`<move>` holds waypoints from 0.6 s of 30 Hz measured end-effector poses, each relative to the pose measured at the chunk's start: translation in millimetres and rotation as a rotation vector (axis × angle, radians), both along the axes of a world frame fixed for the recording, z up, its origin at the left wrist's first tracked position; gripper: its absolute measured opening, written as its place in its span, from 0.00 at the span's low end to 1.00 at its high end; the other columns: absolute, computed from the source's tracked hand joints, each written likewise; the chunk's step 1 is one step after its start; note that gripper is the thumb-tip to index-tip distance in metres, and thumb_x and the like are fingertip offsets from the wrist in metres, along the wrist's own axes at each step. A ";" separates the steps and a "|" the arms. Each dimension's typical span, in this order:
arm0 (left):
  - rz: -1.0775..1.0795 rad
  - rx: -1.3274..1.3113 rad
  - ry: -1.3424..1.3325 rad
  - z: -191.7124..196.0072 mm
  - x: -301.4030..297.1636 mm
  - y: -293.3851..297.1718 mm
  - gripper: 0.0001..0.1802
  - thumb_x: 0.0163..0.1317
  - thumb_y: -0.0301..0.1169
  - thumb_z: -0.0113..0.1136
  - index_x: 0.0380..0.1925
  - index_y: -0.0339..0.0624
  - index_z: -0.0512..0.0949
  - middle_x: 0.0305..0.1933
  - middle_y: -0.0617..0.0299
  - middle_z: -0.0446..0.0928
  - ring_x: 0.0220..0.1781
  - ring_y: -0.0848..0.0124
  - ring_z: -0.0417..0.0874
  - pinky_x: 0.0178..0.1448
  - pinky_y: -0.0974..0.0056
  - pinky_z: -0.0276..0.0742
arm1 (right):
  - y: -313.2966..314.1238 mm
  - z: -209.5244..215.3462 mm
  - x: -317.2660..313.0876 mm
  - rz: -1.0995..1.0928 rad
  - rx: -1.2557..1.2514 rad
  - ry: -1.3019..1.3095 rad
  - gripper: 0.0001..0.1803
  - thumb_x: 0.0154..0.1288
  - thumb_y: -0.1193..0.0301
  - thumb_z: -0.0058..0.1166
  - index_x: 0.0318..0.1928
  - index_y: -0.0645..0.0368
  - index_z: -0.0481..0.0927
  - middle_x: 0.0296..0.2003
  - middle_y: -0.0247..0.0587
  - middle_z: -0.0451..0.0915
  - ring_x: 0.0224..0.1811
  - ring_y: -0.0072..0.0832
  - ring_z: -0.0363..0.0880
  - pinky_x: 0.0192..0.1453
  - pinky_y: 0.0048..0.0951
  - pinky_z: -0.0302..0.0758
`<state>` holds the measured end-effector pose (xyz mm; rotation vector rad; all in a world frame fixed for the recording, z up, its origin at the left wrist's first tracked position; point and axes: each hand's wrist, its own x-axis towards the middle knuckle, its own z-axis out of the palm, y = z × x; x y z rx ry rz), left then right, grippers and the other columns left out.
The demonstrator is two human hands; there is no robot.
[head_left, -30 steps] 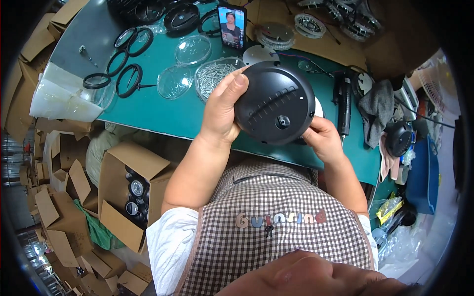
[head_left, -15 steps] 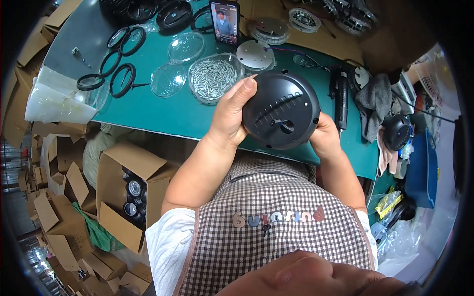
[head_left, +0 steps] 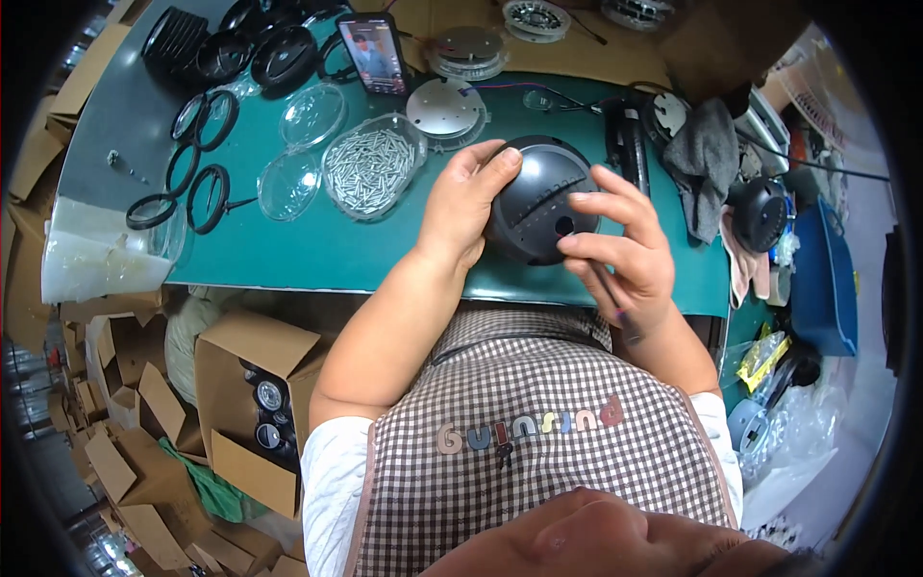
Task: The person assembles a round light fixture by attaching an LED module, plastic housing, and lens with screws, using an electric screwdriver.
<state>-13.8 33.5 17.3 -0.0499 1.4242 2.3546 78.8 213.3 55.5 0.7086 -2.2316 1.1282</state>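
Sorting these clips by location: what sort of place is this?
Probably a small assembly workshop: a green workbench with a tray of screws, black rings, and cardboard boxes of parts beside it.

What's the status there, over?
Left hand grips black round housing. Right hand fingers on its face. Screw tray beside, nothing in the way.

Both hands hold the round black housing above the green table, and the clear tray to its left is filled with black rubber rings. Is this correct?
Not quite. In the head view the clear tray holds silver screws, not rubber rings; the black rings lie loose on the green table. The rest stands: left hand and right hand hold the round black housing.
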 end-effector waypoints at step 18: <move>-0.156 -0.913 0.466 -6.3 -7.2 9.6 0.57 0.45 0.57 0.76 0.67 0.27 0.66 0.68 0.35 0.65 0.69 0.46 0.71 0.71 0.54 0.69 | 44.5 -89.9 13.7 -0.284 -0.124 -0.623 0.37 0.68 0.59 0.60 0.71 0.64 0.66 0.67 0.59 0.70 0.71 0.50 0.67 0.75 0.42 0.62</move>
